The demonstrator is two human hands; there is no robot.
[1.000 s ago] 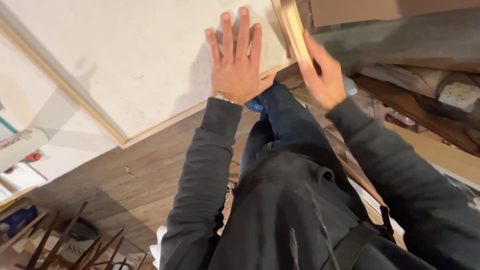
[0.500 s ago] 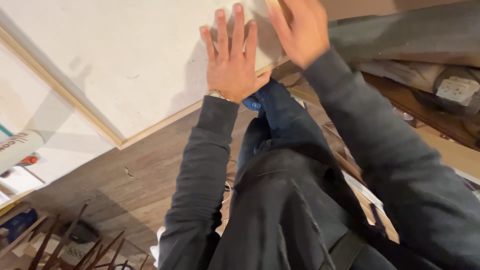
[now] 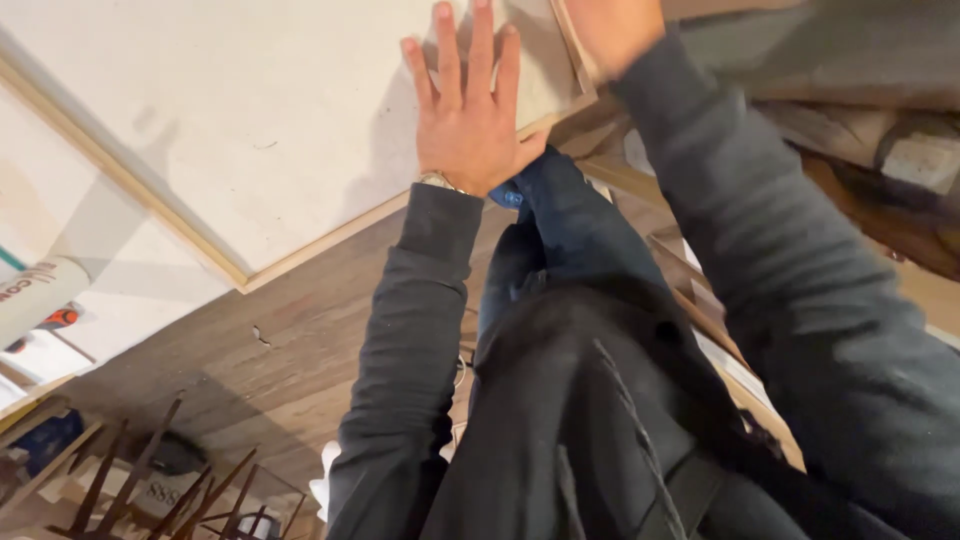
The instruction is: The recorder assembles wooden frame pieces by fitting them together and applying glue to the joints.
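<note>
Your white panel [image 3: 230,120] fills the far left, its long wood-trimmed edge running from near left up to far right. Your left hand [image 3: 470,115] lies flat on it, fingers spread wide. Your right hand [image 3: 612,35] sits at the panel's right corner, fingers cut off, so their state is unclear.

A brown wood-plank floor [image 3: 290,350] spreads underneath. Left of it lie pale sheets [image 3: 120,290]. Dark wooden slats [image 3: 170,490] stand at its lower left. Stacked timber [image 3: 860,130] crowds its right side, dimly lit.
</note>
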